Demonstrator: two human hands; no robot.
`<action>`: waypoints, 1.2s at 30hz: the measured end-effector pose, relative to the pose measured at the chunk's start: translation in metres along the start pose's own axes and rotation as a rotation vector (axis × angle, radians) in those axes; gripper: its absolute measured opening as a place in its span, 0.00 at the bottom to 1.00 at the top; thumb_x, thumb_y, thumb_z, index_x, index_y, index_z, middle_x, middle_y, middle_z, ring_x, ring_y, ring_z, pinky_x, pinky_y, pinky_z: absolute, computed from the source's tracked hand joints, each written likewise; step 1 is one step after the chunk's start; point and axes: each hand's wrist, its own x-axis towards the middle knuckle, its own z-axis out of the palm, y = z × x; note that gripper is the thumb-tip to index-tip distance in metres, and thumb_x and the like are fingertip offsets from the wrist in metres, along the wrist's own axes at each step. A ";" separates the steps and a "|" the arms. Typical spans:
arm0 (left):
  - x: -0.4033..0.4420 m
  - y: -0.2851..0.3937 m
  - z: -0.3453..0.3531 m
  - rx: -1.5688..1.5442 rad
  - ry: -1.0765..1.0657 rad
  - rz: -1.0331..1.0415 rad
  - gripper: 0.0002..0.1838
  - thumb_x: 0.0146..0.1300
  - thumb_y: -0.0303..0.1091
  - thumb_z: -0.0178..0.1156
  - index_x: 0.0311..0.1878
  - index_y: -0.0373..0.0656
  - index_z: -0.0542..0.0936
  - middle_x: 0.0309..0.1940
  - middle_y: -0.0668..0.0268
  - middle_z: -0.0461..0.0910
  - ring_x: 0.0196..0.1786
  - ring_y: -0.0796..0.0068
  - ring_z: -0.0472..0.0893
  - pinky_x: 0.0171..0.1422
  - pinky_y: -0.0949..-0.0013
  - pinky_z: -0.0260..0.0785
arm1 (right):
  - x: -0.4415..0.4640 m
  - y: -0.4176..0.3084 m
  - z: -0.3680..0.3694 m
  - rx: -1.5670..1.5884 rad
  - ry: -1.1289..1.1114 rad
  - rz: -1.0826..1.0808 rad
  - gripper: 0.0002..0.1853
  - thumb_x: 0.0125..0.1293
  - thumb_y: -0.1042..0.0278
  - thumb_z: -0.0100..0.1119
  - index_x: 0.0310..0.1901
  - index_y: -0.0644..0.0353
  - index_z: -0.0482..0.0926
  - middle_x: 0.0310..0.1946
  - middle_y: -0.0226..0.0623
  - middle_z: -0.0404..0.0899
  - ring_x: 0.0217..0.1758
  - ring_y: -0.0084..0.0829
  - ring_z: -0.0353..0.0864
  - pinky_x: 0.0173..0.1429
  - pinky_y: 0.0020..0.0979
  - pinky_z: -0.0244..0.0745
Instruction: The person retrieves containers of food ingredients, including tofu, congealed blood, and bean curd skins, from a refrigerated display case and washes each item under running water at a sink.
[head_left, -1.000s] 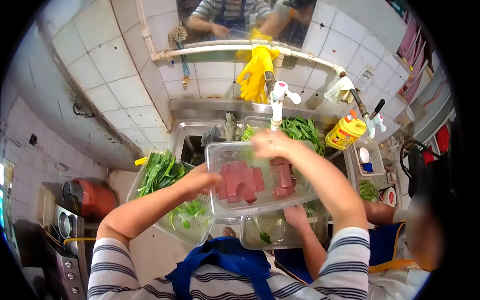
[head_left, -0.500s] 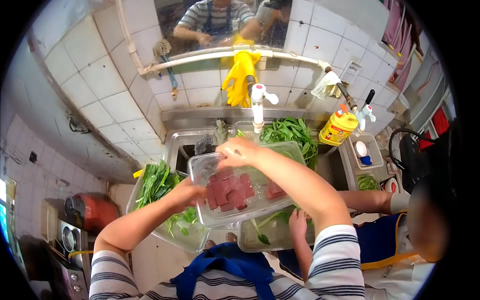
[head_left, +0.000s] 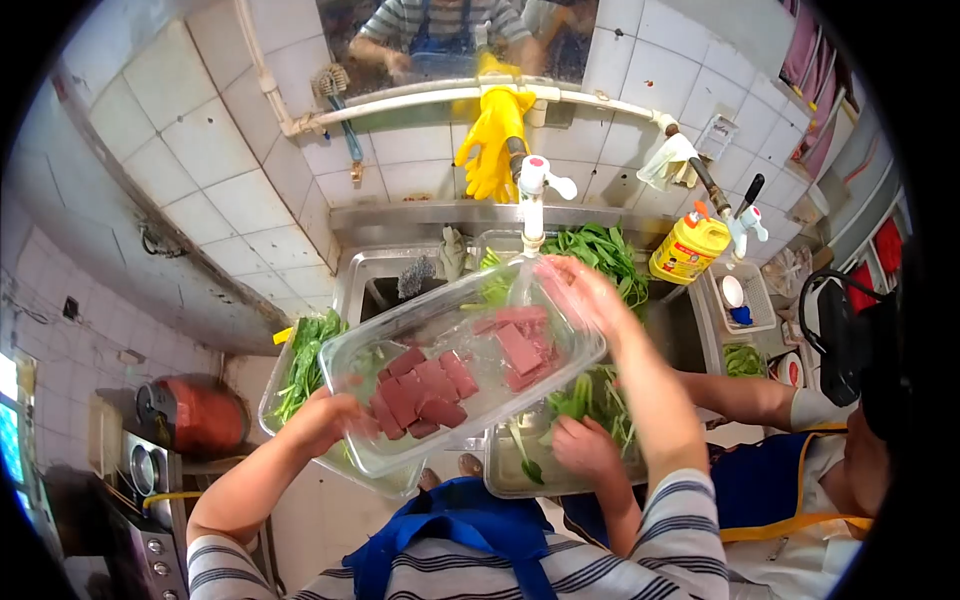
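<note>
A clear rectangular plastic tub (head_left: 480, 432) is held tilted above the sink's front edge, its right end higher in view, below the white tap (head_left: 533, 215). Dark red, smooth-cut blocks (head_left: 425, 390) resembling blood curd lie in it in two groups, with some water. My left hand (head_left: 325, 415) grips the tub's left end, fingers partly hidden by the wall. At the opposite end, my right hand (head_left: 590, 295), slightly blurred, is closed on the rim near the tap.
A co-worker's hand (head_left: 590, 450) touches greens in a tray (head_left: 515, 490) at right. Leafy greens (head_left: 310, 365) fill a basket at left; more greens (head_left: 605, 255) lie in the sink (head_left: 680, 335). A yellow bottle (head_left: 690, 245) and yellow gloves (head_left: 490, 145) are near the wall.
My right hand has moved from the tub's far left corner to its right end. The tub has turned, and the right group of blocks shows more. The co-worker's hand moved onto greens.
</note>
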 end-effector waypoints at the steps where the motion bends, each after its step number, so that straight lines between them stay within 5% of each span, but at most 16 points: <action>1: -0.002 -0.001 -0.003 -0.023 -0.075 -0.022 0.28 0.49 0.23 0.47 0.56 0.37 0.53 0.32 0.51 0.74 0.33 0.56 0.78 0.39 0.56 0.72 | 0.000 0.010 0.007 -0.003 -0.002 -0.001 0.16 0.55 0.61 0.58 0.41 0.62 0.70 0.34 0.33 0.72 0.43 0.29 0.72 0.46 0.29 0.69; 7: -0.014 -0.006 -0.007 -0.086 -0.015 -0.090 0.27 0.48 0.23 0.46 0.55 0.38 0.54 0.30 0.48 0.75 0.33 0.52 0.78 0.43 0.49 0.70 | 0.037 0.048 0.018 -0.110 -0.071 -0.059 0.13 0.59 0.59 0.52 0.39 0.60 0.72 0.36 0.41 0.74 0.38 0.29 0.75 0.43 0.28 0.71; 9: -0.017 -0.007 -0.010 -0.095 -0.013 -0.161 0.27 0.47 0.23 0.47 0.54 0.37 0.57 0.31 0.46 0.74 0.34 0.51 0.78 0.44 0.49 0.70 | 0.052 0.040 0.032 -0.572 0.335 0.223 0.16 0.61 0.56 0.49 0.39 0.62 0.75 0.32 0.39 0.76 0.34 0.27 0.77 0.39 0.25 0.73; 11: -0.015 -0.014 -0.017 -0.128 -0.033 -0.174 0.29 0.45 0.24 0.48 0.55 0.36 0.56 0.33 0.43 0.73 0.37 0.49 0.77 0.46 0.47 0.69 | 0.048 0.038 0.027 -0.451 0.213 0.195 0.13 0.60 0.60 0.49 0.36 0.63 0.74 0.31 0.40 0.76 0.33 0.29 0.76 0.38 0.28 0.73; 13: -0.015 -0.014 -0.018 -0.161 -0.047 -0.182 0.31 0.44 0.24 0.49 0.55 0.35 0.56 0.35 0.40 0.72 0.40 0.47 0.76 0.49 0.46 0.67 | 0.043 0.037 0.024 -0.223 -0.055 0.107 0.16 0.58 0.59 0.53 0.40 0.66 0.74 0.34 0.41 0.77 0.36 0.28 0.77 0.43 0.26 0.73; 18: -0.005 -0.021 -0.013 -0.179 -0.015 -0.040 0.26 0.46 0.26 0.48 0.52 0.34 0.60 0.42 0.41 0.70 0.42 0.50 0.75 0.49 0.53 0.68 | 0.010 0.038 0.021 -0.060 0.032 -0.171 0.18 0.61 0.61 0.50 0.49 0.63 0.72 0.46 0.34 0.75 0.49 0.25 0.72 0.58 0.27 0.62; 20: 0.007 -0.027 -0.005 -0.169 -0.001 0.006 0.23 0.47 0.28 0.48 0.50 0.34 0.62 0.43 0.43 0.70 0.41 0.53 0.76 0.47 0.56 0.68 | -0.009 0.056 0.057 -0.172 0.420 -0.478 0.21 0.63 0.60 0.47 0.55 0.61 0.66 0.52 0.34 0.70 0.56 0.26 0.67 0.62 0.28 0.55; 24: 0.018 -0.034 0.035 -0.200 0.056 0.234 0.15 0.49 0.24 0.47 0.43 0.35 0.67 0.34 0.58 0.73 0.36 0.64 0.76 0.40 0.63 0.71 | -0.014 0.105 0.095 0.086 0.520 -0.707 0.27 0.66 0.55 0.39 0.60 0.68 0.56 0.62 0.43 0.54 0.65 0.31 0.53 0.67 0.31 0.45; 26: 0.026 -0.042 0.041 -0.236 0.101 0.334 0.16 0.49 0.23 0.48 0.44 0.34 0.66 0.35 0.60 0.73 0.35 0.67 0.76 0.39 0.66 0.71 | -0.024 0.101 0.115 0.169 0.530 -0.531 0.27 0.65 0.56 0.42 0.59 0.68 0.58 0.61 0.43 0.57 0.65 0.34 0.53 0.67 0.31 0.45; 28: 0.033 -0.051 0.044 -0.186 0.125 0.326 0.19 0.49 0.24 0.50 0.47 0.38 0.65 0.33 0.63 0.72 0.33 0.71 0.74 0.36 0.71 0.69 | -0.013 0.107 0.123 -0.416 0.801 -0.604 0.26 0.58 0.69 0.52 0.58 0.65 0.60 0.55 0.43 0.64 0.57 0.36 0.64 0.59 0.31 0.59; 30: 0.034 -0.054 0.061 -0.028 0.284 0.368 0.23 0.48 0.26 0.53 0.50 0.43 0.63 0.34 0.66 0.71 0.32 0.76 0.72 0.33 0.74 0.66 | -0.001 0.105 0.096 -0.357 0.679 -0.440 0.27 0.52 0.76 0.53 0.56 0.64 0.62 0.51 0.42 0.67 0.51 0.35 0.68 0.52 0.30 0.64; 31: 0.032 -0.058 0.066 -0.032 0.244 0.442 0.21 0.50 0.26 0.53 0.50 0.40 0.64 0.38 0.62 0.72 0.36 0.74 0.75 0.38 0.68 0.70 | 0.004 0.103 0.083 -0.296 0.547 -0.281 0.29 0.45 0.83 0.54 0.54 0.63 0.64 0.46 0.41 0.70 0.45 0.34 0.71 0.45 0.29 0.69; 32: 0.030 -0.065 0.070 -0.033 0.217 0.408 0.26 0.51 0.33 0.58 0.53 0.46 0.61 0.41 0.66 0.69 0.41 0.79 0.70 0.38 0.74 0.66 | 0.010 0.104 0.075 -0.385 0.596 -0.278 0.30 0.38 0.91 0.48 0.50 0.63 0.66 0.39 0.39 0.71 0.37 0.30 0.72 0.35 0.26 0.70; 36: 0.008 -0.066 0.051 0.076 -0.067 0.257 0.37 0.55 0.48 0.58 0.61 0.41 0.52 0.51 0.63 0.65 0.53 0.69 0.67 0.56 0.59 0.63 | 0.010 0.059 0.045 -0.664 0.470 -0.109 0.25 0.39 0.87 0.50 0.46 0.64 0.69 0.35 0.37 0.73 0.37 0.28 0.72 0.36 0.25 0.71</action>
